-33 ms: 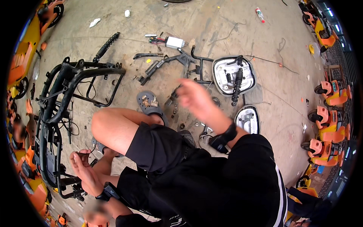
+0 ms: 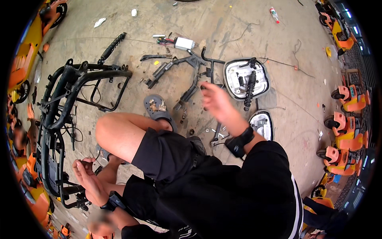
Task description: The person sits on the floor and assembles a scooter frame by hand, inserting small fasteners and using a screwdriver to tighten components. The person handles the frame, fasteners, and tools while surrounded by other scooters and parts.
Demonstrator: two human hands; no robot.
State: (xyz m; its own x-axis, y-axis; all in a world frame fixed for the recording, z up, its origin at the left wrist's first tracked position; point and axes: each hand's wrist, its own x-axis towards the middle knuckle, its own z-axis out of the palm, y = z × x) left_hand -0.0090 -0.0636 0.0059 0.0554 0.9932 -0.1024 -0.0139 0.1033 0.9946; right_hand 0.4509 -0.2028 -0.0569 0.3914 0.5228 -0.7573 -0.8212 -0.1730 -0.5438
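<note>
Pinched between thumb and fingers of left hand: small dark part, held above the floor, near the lower end of the black frame. Right hand raised over the floor, blurred; cannot tell if empty or gripping.

For good handling, judged from here: keep left grip light but firm, wrist steady, part turned toward the eye. Bring right hand in slowly, clear of the loose bits.

Counted: frame, one. Shocks, two: one beside the frame, one lying across the larger shell. White-lined shells, two: larger, smaller. Controller, one. Bottle, one. Loose bits: too small to count.
</note>
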